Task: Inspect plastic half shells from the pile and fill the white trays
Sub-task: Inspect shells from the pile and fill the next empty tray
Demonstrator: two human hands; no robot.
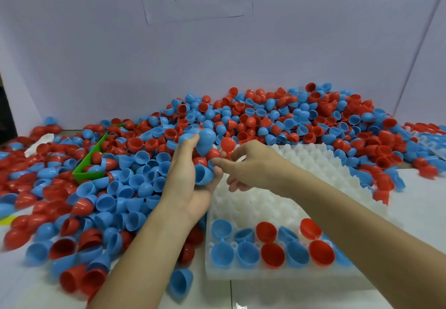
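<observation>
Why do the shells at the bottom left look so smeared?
Head view: motion blur smears the pile at the lower left; shells in the white tray stay fairly sharp. Wide-angle lens bends the wall edge at right. Lighting is soft, without harsh glare.
</observation>
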